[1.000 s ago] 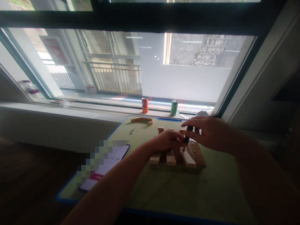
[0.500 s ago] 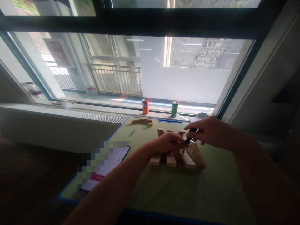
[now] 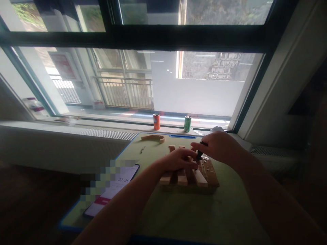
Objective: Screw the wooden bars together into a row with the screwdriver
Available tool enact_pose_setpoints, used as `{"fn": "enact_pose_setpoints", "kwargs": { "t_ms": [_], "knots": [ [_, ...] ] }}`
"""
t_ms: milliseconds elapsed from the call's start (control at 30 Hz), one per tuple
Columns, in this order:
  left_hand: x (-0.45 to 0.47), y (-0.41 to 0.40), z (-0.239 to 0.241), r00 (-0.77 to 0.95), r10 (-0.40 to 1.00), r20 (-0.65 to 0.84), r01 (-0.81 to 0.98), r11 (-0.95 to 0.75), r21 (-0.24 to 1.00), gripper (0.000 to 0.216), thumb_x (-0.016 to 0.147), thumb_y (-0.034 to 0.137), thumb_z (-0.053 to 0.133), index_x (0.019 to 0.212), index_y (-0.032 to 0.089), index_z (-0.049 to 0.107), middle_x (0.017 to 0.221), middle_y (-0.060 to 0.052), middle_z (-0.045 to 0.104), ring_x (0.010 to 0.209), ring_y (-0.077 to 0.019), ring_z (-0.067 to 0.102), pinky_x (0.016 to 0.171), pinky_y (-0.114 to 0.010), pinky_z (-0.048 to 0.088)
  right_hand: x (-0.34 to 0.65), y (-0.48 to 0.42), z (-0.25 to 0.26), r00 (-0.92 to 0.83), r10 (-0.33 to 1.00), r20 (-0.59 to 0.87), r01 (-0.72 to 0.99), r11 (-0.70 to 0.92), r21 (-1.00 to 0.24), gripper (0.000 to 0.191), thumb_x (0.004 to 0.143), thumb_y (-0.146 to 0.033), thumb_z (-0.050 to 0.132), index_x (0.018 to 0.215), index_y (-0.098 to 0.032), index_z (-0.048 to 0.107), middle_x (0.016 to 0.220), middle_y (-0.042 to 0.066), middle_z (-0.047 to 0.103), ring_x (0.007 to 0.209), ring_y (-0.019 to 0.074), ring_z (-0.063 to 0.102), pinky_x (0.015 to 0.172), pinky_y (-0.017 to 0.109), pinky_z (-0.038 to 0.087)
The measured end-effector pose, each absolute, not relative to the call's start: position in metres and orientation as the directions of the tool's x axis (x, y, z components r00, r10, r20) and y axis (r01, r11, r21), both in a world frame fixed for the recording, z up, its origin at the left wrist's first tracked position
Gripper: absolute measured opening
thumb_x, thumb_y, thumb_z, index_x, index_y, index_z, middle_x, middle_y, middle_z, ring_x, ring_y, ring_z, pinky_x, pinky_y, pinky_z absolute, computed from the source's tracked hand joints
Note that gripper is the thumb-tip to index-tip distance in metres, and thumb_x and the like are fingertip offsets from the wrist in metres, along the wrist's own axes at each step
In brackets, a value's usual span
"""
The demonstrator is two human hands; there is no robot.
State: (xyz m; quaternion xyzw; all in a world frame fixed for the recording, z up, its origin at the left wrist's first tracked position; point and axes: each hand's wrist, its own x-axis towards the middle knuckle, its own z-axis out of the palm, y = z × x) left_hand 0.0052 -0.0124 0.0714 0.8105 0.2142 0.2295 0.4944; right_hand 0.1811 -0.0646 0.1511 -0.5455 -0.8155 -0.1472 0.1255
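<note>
My right hand [image 3: 217,146] wraps round the black handle of a screwdriver [image 3: 199,154], which points down at the wooden assembly. Close to the lower end of the screwdriver is my left hand [image 3: 180,159], its fingers curled together there; what they pinch is too small and dark to name. Beneath both hands lie several pale wooden slats [image 3: 200,178], side by side on the table. Along their right side is a brown wooden piece [image 3: 211,175] with small shiny bits on top, perhaps screws. My left hand hides the middle of the slats.
A curved wooden piece [image 3: 153,137] and a small metal item [image 3: 142,149] lie on the green, blue-edged table [image 3: 173,211]. At the left rests a phone [image 3: 120,182] showing a timer. An orange can [image 3: 156,121] and a green can [image 3: 187,124] stand on the windowsill.
The view has tilted slightly upward and shifted right. My left fingers have come lower beside the screwdriver's end, covering the dark spot seen on the slat before. My right hand keeps the screwdriver.
</note>
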Motion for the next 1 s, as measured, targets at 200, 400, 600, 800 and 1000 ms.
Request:
{"fn": "enact_pose_setpoints", "kwargs": {
  "t_ms": [200, 400, 600, 800, 1000],
  "knots": [
    [0.007, -0.010, 0.067, 0.756, 0.623, 0.201, 0.085, -0.398, 0.913, 0.022, 0.071, 0.029, 0.062, 0.084, 0.012, 0.065, 0.077, -0.002, 0.062, 0.069, -0.0110, 0.053, 0.063, -0.022, 0.042, 0.183, -0.071, 0.156, -0.535, 0.789, 0.303, 0.781, 0.598, -0.178, 0.036, 0.081, -0.045, 0.048, 0.105, -0.022, 0.062, 0.078, 0.003, 0.066, 0.061, 0.0122, 0.056, 0.053, 0.022, 0.035],
    [0.006, -0.011, 0.068, 0.734, 0.661, 0.156, 0.068, -0.300, 0.952, 0.028, 0.076, 0.037, 0.056, 0.091, 0.014, 0.061, 0.086, -0.004, 0.062, 0.056, -0.0051, 0.048, 0.050, -0.018, 0.038, 0.186, -0.061, 0.153, -0.404, 0.839, 0.365, 0.914, 0.388, 0.120, 0.054, 0.079, -0.060, 0.039, 0.056, -0.016, 0.062, 0.050, 0.003, 0.055, 0.045, 0.0116, 0.045, 0.046, 0.025, 0.026],
    [0.000, -0.010, 0.073, 0.739, 0.664, 0.118, -0.082, -0.086, 0.993, 0.044, 0.080, 0.053, 0.042, 0.062, 0.013, 0.049, 0.053, 0.003, 0.046, 0.042, -0.0054, 0.042, 0.039, -0.018, 0.029, 0.206, -0.073, 0.172, -0.271, 0.845, 0.461, 0.929, 0.355, -0.104, 0.051, 0.080, -0.059, 0.038, 0.060, -0.017, 0.060, 0.048, 0.000, 0.054, 0.046, 0.0114, 0.048, 0.047, 0.024, 0.031],
    [-0.021, 0.013, 0.089, 0.314, 0.887, 0.337, -0.478, -0.159, 0.864, 0.050, 0.079, 0.056, 0.041, 0.050, 0.017, 0.027, 0.044, 0.007, 0.025, 0.035, -0.0036, 0.027, 0.036, -0.018, 0.018, 0.218, -0.088, 0.174, 0.012, 0.864, 0.504, 0.694, 0.355, -0.626, 0.032, 0.080, -0.047, 0.048, 0.092, -0.018, 0.052, 0.072, 0.003, 0.063, 0.051, 0.0133, 0.058, 0.049, 0.026, 0.044],
    [-0.041, 0.037, 0.065, -0.213, 0.976, 0.033, -0.232, -0.084, 0.969, 0.040, 0.075, 0.055, 0.045, 0.073, 0.015, 0.052, 0.063, 0.000, 0.055, 0.054, -0.0093, 0.052, 0.052, -0.022, 0.040, 0.215, -0.056, 0.097, 0.217, 0.891, 0.399, 0.381, 0.299, -0.875, 0.036, 0.077, -0.044, 0.049, 0.104, -0.020, 0.045, 0.062, -0.001, 0.056, 0.047, 0.0149, 0.054, 0.047, 0.030, 0.044]
  ]
}}
